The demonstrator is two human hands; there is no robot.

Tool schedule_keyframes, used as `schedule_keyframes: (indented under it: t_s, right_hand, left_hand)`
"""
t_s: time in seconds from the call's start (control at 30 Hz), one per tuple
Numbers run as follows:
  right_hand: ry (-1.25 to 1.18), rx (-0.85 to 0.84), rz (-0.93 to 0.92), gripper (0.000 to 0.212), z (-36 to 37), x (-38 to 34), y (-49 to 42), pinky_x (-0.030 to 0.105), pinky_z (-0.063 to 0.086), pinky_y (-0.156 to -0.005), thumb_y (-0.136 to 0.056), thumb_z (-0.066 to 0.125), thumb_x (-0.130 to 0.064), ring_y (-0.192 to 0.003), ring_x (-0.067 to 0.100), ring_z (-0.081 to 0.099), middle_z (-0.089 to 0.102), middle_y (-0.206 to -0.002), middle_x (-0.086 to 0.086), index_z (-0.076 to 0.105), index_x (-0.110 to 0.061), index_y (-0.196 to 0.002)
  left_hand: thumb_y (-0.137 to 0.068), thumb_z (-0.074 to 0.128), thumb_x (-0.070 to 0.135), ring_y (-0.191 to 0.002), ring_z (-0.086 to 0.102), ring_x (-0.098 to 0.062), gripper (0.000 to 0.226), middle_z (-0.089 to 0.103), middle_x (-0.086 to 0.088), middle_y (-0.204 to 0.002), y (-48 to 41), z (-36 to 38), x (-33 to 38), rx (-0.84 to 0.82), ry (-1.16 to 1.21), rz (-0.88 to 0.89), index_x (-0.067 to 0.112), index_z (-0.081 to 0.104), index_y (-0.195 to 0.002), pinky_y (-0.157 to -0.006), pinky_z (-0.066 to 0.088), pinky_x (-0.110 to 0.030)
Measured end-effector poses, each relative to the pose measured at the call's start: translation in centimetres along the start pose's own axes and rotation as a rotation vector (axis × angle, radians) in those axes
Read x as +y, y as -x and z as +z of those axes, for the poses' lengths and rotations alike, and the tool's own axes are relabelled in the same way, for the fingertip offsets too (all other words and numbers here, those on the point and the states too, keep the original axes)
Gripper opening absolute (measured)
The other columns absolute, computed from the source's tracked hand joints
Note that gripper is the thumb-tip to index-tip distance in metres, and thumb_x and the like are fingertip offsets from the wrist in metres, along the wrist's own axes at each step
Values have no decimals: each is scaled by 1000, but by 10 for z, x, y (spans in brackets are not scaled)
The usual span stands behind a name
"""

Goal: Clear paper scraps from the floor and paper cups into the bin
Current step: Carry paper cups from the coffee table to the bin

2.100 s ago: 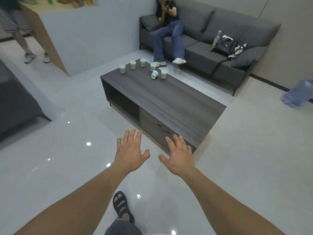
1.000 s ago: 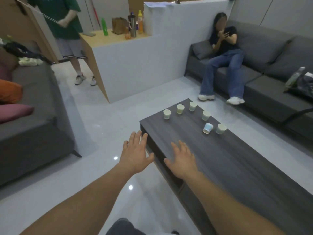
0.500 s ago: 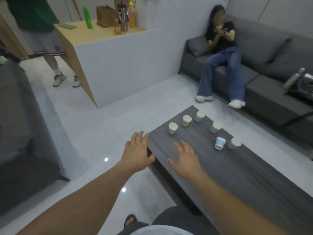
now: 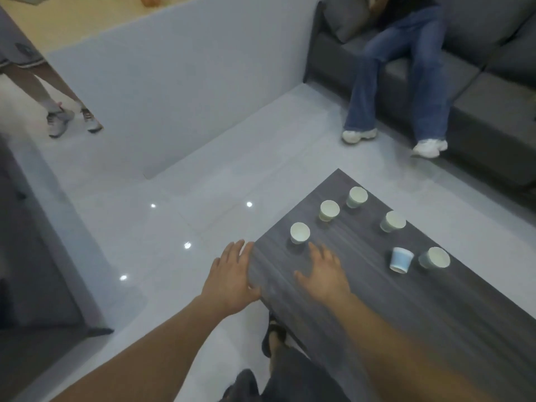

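Here, our right hand (image 4: 324, 274), fingers spread and holding nothing, lies nearest the upright paper cup (image 4: 300, 233), just beyond its fingertips; our left hand (image 4: 232, 281) is likewise empty.

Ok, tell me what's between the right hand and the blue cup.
Nothing stands there. In the head view, only bare dark tabletop runs from the right hand across to the blue cup.

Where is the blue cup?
In the head view, the blue cup sits on the dark table, right of the right hand, beside a pale cup.
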State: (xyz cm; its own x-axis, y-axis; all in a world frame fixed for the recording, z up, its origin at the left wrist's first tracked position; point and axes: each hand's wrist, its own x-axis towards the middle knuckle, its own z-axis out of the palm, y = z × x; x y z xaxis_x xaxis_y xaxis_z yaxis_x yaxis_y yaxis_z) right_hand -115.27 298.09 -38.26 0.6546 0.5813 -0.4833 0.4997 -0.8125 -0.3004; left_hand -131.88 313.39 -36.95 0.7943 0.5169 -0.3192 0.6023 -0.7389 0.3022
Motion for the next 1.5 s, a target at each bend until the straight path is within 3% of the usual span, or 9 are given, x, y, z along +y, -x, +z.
schedule_keyframes:
  t_s: [0.27, 0.5, 0.67, 0.83, 0.93, 1.0, 1.13, 1.27, 1.5]
  right_hand:
    - [-7, -50, -33, 87, 40, 15, -178, 47, 31, -112, -86, 62, -48, -146, 31, 11, 5, -161, 5, 12, -27, -154]
    - [-8, -123, -25, 82, 94, 36, -239, 42, 34, -111, -87, 64, -38, -142, 29, 20, 16, -157, 6, 17, -26, -153]
    - [-477, 3, 41, 76, 84, 34, -237, 24, 36, -98, -81, 67, -47, -128, 8, 40, 39, -145, -5, 32, -34, -147]
    - [-792, -151, -95, 75, 57, 44, -224, 34, 47, -102, -77, 62, -68, -122, -1, 51, 53, -134, -22, 36, -43, -142]
    - [-510, 218, -139, 74, 43, 67, -246, 37, 37, -109, -82, 57, -65, -132, 15, 42, 48, -142, -5, 44, -27, -143]
    - [-227, 424, -57, 78, 35, 82, -271, 47, 31, -111, -81, 67, -52, -139, 31, 30, 37, -149, 10, 40, -20, -147]
    - [56, 140, 118, 89, 31, 104, -309, 56, 30, -109, -81, 71, -39, -147, 35, 3, 8, -160, 8, 18, -33, -152]
    - [-62, 43, 151, 68, 41, 94, -295, 42, 36, -102, -85, 65, -23, -127, 38, 33, 32, -143, 14, 35, -25, -147]
    - [-228, 127, 78, 68, 26, 40, -195, 40, 41, -100, -84, 67, -30, -126, 32, 41, 37, -142, 8, 39, -24, -146]
  left_hand:
    - [-76, 61, 55, -143, 18, -20, 96, 19, -2, -155, -133, 58, -12, -94, 86, -20, 22, 11, -150, -114, 25, -38]
    - [-74, 67, 53, -142, 22, -18, 101, 20, -2, -154, -203, 117, -20, -152, 157, 1, 24, 7, -150, -115, 28, -38]
    - [-74, 74, 45, -140, 26, -14, 101, 23, 1, -153, -233, 129, -5, -158, 381, 55, 21, 13, -151, -112, 31, -31]
    - [-70, 80, 36, -117, 50, -9, 81, 49, 9, -132, -257, 127, 8, -188, 498, 127, 32, 35, -138, -95, 49, -33]
    - [-71, 75, 49, -98, 55, -4, 64, 53, 19, -112, -256, 124, 10, -112, 534, 101, 41, 39, -123, -79, 46, -14]
    - [-71, 75, 50, -99, 54, -7, 69, 49, 20, -115, -249, 125, 5, -100, 521, 59, 46, 30, -124, -81, 44, -12]
    - [-77, 70, 51, -106, 44, -4, 90, 38, 15, -134, -231, 126, -5, -141, 473, 46, 50, 5, -138, -90, 44, -20]
    - [-76, 68, 55, -104, 47, -8, 84, 44, 8, -130, -222, 117, -4, -140, 410, 45, 44, 13, -138, -88, 48, -25]
    - [-73, 70, 55, -110, 51, -23, 84, 51, -3, -130, -204, 64, 12, -32, 280, 124, 19, 34, -140, -90, 44, -34]
